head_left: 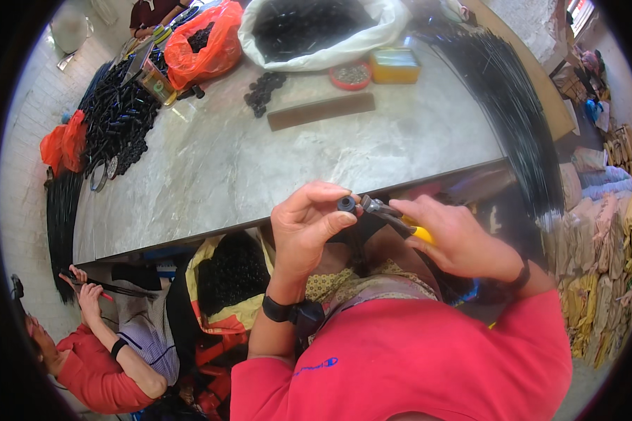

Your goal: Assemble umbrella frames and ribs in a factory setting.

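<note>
My left hand [305, 223] pinches a small round black plastic cap [346, 203] between thumb and fingertips, its open end turned up toward me. Wrapped round the yellow handles of a pair of pliers [390, 212], my right hand [456, 235] holds the metal jaws close beside the cap. Whether the jaws touch it I cannot tell. Both hands are above my lap, just off the near edge of the grey stone-topped table [211, 168].
On the table lie a brown bar [321, 112], a red dish of small metal parts [350, 76], a yellow block [395, 66], black caps [263, 92], a white sack [316, 67] and long black rods [516, 91]. A co-worker [105, 358] sits at left beyond an open sack [225, 319].
</note>
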Tool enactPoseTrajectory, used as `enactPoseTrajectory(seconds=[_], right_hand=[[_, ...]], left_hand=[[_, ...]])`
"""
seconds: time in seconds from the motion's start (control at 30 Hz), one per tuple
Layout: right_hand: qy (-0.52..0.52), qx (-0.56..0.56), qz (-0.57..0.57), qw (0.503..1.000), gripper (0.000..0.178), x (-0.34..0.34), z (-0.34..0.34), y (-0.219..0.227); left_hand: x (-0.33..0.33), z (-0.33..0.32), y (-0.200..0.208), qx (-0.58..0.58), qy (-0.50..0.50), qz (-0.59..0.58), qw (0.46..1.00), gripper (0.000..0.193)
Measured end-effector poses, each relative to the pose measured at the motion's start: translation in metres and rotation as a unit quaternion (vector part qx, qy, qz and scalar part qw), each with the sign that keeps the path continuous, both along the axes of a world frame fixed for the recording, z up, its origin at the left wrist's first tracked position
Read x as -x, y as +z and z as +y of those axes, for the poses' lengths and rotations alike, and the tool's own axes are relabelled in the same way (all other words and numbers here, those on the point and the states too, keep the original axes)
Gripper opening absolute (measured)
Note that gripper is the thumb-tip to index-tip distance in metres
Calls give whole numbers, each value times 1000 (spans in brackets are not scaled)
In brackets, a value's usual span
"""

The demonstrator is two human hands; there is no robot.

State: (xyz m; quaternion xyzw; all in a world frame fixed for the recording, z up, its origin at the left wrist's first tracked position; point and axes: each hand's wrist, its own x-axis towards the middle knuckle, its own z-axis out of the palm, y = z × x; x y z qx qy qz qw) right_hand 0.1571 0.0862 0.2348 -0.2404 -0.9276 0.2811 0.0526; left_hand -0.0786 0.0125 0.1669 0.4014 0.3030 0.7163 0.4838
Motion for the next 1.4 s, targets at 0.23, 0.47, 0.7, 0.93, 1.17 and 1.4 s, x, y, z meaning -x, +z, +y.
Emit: enactPoseTrajectory(seconds=[0.23,0.47,0.7,0.93,1.17,1.4], right_hand=[[-6,-88,94,992,64,4,-5,-15],[-14,-138,97,986,70,4,-9,-24],[-14,-168,101,980,71,6,-9,-27],[-10,-184,96,978,71,8,-7,-26],[2,-207,85,975,72,8,-3,-26],[15,-185,83,979,70,6,2,-23]], left_hand=[[-8,-9,6,38,28,5,999,28],[-10,-12,6,35,46,3,998,29],[-12,-13,9,45,57,1,997,29],[-12,-13,10,49,65,7,997,29],[-11,-13,9,59,64,7,996,29],[-10,-12,9,58,51,5,997,30]])
